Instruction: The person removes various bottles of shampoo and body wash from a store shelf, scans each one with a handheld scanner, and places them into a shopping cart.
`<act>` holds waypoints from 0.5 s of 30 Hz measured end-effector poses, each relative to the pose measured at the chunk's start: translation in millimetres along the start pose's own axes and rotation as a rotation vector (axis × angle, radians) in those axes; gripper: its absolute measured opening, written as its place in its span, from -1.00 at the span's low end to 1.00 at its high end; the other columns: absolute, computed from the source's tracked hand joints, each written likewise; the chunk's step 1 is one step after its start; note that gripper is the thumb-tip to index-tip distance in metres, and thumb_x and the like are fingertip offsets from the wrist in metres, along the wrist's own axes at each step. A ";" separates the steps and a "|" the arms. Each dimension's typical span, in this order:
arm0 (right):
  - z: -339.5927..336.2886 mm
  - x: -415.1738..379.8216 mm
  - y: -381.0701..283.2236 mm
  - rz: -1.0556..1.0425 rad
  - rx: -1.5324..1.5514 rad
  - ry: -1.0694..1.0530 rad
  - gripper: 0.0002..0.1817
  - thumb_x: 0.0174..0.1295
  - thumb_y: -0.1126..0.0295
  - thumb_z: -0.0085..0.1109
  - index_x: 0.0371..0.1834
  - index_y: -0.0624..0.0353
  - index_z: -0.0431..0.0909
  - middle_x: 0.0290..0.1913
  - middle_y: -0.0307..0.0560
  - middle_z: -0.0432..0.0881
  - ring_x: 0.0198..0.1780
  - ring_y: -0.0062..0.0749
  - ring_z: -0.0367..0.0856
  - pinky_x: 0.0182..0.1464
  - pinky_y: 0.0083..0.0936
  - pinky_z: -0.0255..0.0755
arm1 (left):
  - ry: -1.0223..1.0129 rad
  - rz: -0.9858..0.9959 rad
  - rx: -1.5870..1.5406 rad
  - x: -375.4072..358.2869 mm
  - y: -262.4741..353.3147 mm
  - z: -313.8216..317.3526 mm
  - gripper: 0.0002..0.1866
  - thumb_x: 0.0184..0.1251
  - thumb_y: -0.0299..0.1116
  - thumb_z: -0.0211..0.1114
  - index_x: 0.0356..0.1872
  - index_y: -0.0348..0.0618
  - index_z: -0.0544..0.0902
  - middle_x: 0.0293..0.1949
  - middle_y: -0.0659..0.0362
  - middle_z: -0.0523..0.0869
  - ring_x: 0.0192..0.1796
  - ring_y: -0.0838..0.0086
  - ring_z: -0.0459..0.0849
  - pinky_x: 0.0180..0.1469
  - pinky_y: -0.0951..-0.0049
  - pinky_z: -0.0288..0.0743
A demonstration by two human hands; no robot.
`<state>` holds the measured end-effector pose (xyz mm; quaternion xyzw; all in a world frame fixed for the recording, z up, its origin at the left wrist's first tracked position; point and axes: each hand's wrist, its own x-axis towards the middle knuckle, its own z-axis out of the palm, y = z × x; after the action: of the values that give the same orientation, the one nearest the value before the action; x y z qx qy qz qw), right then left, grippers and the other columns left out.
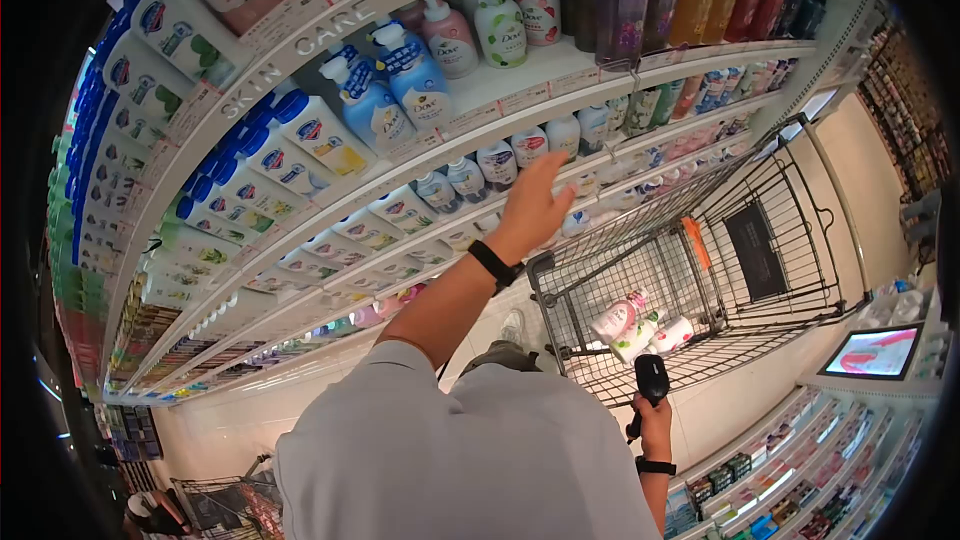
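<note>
My left hand (537,202), with a black band at the wrist, stretches toward the shelves with its thumb apart from the fingers. It holds nothing and overlaps a row of small pump bottles (497,165) on a lower shelf. Low on the right, my right hand (655,427) is wrapped round a black handheld barcode scanner (652,378), whose head points up toward the cart. Inside the wire shopping cart (770,335) lie a pink-and-white bottle (618,318), a green-and-white bottle (634,340) and a white bottle with red marks (674,334).
Long white shelves (520,90) curve across the left and top, packed with Dove pump bottles (500,28) and blue-capped bottles (310,125). A lit screen (872,352) stands above more shelves (790,470) at right. Another person (155,512) and cart (225,502) are at lower left.
</note>
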<state>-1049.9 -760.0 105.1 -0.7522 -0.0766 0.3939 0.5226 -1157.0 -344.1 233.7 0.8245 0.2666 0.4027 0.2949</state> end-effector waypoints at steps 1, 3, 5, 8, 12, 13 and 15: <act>2.8 3.5 0.8 0.012 0.014 -0.012 -0.81 0.19 0.40 0.29 -0.17 0.20 0.60 -0.39 -0.28 0.60 -0.38 -0.58 0.55 -0.28 -0.57 0.41 | 0.150 0.058 0.174 16.3 2.6 -39.3 -0.48 0.33 -0.30 0.28 0.26 -0.32 0.47 0.17 -0.15 0.58 0.21 -0.06 0.54 0.25 0.10 0.41; 5.0 7.8 1.4 0.038 0.005 -0.004 -0.79 0.17 0.39 0.31 -0.16 0.20 0.59 -0.39 -0.26 0.60 -0.43 -0.55 0.57 -0.34 -0.57 0.42 | 0.410 0.172 0.474 43.5 3.7 -106.1 -0.45 0.30 -0.28 0.30 0.27 -0.32 0.47 0.15 -0.13 0.60 0.20 -0.04 0.54 0.25 0.04 0.38; 6.2 8.8 -3.7 0.074 -0.017 0.015 -0.77 0.15 0.38 0.31 -0.16 0.20 0.59 -0.39 -0.23 0.62 -0.45 -0.50 0.59 -0.36 -0.53 0.45 | 0.545 0.201 0.735 70.4 5.7 -158.2 -0.43 0.29 -0.24 0.32 0.27 -0.31 0.48 0.15 -0.13 0.61 0.21 -0.03 0.55 0.27 0.05 0.36; 3.9 12.5 -4.5 0.076 -0.019 -0.003 -0.75 0.14 0.35 0.30 -0.15 0.22 0.58 -0.36 -0.18 0.64 -0.47 -0.49 0.59 -0.36 -0.52 0.47 | 0.512 0.143 0.957 102.0 5.7 -198.5 -0.41 0.29 -0.14 0.32 0.27 -0.26 0.51 0.14 -0.11 0.65 0.22 -0.02 0.58 0.28 0.08 0.35; 2.4 13.9 -4.5 0.063 -0.050 -0.017 -0.72 0.13 0.33 0.29 -0.15 0.25 0.59 -0.34 -0.13 0.66 -0.47 -0.47 0.59 -0.36 -0.51 0.48 | 0.372 -0.003 1.278 135.6 -14.3 -204.6 -0.40 0.33 0.06 0.25 0.25 -0.14 0.56 0.04 -0.07 0.74 0.19 0.03 0.62 0.28 0.07 0.33; 2.9 14.0 -3.9 0.059 -0.061 -0.014 -0.71 0.14 0.33 0.29 -0.14 0.26 0.59 -0.33 -0.13 0.66 -0.47 -0.46 0.59 -0.36 -0.51 0.48 | 0.374 0.001 1.266 140.8 -15.7 -205.6 -0.40 0.33 0.06 0.25 0.25 -0.14 0.56 0.04 -0.07 0.74 0.19 0.03 0.62 0.28 0.07 0.33; 3.5 13.3 -2.8 0.053 -0.048 -0.006 -0.69 0.14 0.32 0.29 -0.11 0.27 0.58 -0.31 -0.10 0.67 -0.46 -0.46 0.60 -0.35 -0.50 0.49 | 0.179 -0.186 1.204 147.6 -16.4 -209.1 -0.41 0.36 0.10 0.21 0.23 -0.10 0.59 -0.03 -0.06 0.78 0.17 0.05 0.65 0.29 0.05 0.30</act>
<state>-1042.3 -749.2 100.2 -0.7651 -0.0674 0.4081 0.4935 -1253.3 -176.2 402.0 0.7825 0.5417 0.2218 -0.2123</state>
